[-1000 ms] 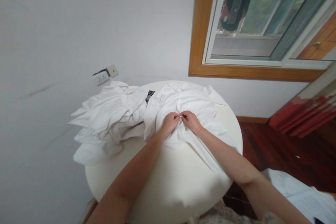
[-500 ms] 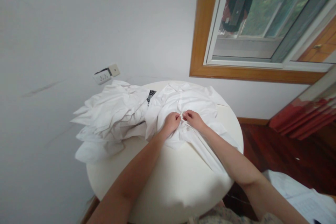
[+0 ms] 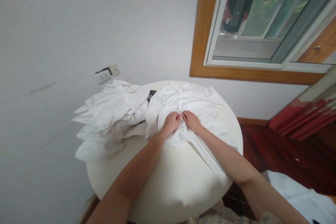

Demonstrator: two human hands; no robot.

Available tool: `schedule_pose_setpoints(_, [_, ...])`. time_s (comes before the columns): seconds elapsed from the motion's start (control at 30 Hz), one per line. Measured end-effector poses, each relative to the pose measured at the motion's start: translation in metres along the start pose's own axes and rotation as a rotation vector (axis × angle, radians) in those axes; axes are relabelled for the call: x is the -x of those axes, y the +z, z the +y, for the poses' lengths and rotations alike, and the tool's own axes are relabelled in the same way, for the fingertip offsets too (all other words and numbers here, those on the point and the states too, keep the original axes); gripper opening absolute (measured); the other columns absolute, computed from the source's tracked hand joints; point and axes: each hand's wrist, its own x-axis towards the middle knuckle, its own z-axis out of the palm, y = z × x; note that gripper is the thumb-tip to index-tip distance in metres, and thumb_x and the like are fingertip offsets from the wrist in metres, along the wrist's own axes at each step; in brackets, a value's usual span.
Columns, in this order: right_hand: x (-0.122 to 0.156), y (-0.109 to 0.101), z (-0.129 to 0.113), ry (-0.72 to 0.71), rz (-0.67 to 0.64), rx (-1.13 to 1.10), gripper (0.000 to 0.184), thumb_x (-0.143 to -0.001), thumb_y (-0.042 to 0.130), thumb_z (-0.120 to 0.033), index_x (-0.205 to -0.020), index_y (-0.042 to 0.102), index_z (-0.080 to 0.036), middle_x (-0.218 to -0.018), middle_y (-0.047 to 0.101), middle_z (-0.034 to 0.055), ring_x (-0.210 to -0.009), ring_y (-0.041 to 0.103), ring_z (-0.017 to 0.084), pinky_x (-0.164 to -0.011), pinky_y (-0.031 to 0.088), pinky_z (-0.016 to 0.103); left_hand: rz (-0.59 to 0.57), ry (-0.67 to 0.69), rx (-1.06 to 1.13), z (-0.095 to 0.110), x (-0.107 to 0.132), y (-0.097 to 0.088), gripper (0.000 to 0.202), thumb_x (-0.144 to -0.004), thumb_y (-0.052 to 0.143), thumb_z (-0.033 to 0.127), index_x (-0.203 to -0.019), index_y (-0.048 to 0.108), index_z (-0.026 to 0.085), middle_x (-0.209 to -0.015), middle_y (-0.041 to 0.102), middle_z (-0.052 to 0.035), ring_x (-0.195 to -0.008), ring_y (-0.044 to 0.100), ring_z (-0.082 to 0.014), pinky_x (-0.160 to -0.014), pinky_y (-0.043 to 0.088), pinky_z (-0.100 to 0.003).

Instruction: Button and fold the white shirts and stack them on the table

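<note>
A white shirt (image 3: 194, 94) lies crumpled on the round white table (image 3: 170, 178), with a front placket running down its middle. My left hand (image 3: 172, 121) pinches the placket cloth from the left. Opposite it, my right hand (image 3: 191, 121) pinches the same strip of the shirt, and the fingertips of both hands meet. Whatever small part sits between the fingertips is hidden. One sleeve-like fold runs from beneath my right hand toward the table's right edge.
A heap of white clothes (image 3: 112, 112) covers the table's left side and hangs over its edge. A black-and-white patterned piece (image 3: 151, 95) shows between the heap and shirt. Behind are a wall socket (image 3: 103, 76) and window frame (image 3: 252, 73). White cloth (image 3: 296, 192) lies lower right.
My right hand has shifted slightly left, so its fingertips now touch those of my left hand. The left hand and the shirt stay nearly where they were.
</note>
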Motion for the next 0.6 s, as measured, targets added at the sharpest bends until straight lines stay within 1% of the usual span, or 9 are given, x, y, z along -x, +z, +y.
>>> schedule_pose_setpoints(0.13, [-0.003,0.004,0.008,0.022,-0.015,-0.057,0.021,-0.096,0.041,-0.024,-0.083,0.058,-0.021,-0.084,0.063,0.0052,-0.077,0.054,0.018,-0.068,0.035,0.027,-0.004,-0.018,-0.064,0.005,0.002,-0.001,0.018,-0.091,0.046,0.021,-0.086,0.064,0.017,-0.089,0.065,-0.0076,-0.088,0.059,-0.0189,-0.084,0.043,-0.031])
schedule_pose_setpoints(0.37, [-0.008,0.007,0.020,0.041,-0.027,-0.227,0.023,-0.092,0.043,-0.024,-0.074,0.057,-0.020,-0.070,0.059,-0.0002,-0.067,0.049,0.015,-0.063,0.033,0.024,0.006,-0.049,-0.130,0.011,0.005,0.000,0.017,-0.090,0.046,0.020,-0.088,0.062,0.017,-0.090,0.064,-0.0084,-0.092,0.059,-0.0203,-0.085,0.042,-0.033])
schedule_pose_setpoints(0.47, [-0.009,0.007,0.024,0.057,-0.035,-0.335,0.026,-0.091,0.041,-0.026,-0.070,0.055,-0.020,-0.065,0.055,-0.0019,-0.065,0.048,0.014,-0.062,0.034,0.023,0.018,-0.023,-0.103,0.012,0.005,-0.001,0.016,-0.089,0.046,0.019,-0.086,0.062,0.017,-0.088,0.063,-0.0080,-0.090,0.058,-0.0196,-0.084,0.042,-0.032])
schedule_pose_setpoints(0.6, [-0.010,0.007,0.024,0.094,-0.021,-0.424,0.026,-0.090,0.041,-0.029,-0.068,0.052,-0.020,-0.064,0.053,-0.0024,-0.066,0.049,0.014,-0.063,0.035,0.023,0.040,-0.003,0.032,0.010,0.003,-0.001,0.017,-0.087,0.047,0.019,-0.081,0.062,0.017,-0.085,0.064,-0.0059,-0.085,0.057,-0.0177,-0.082,0.043,-0.030])
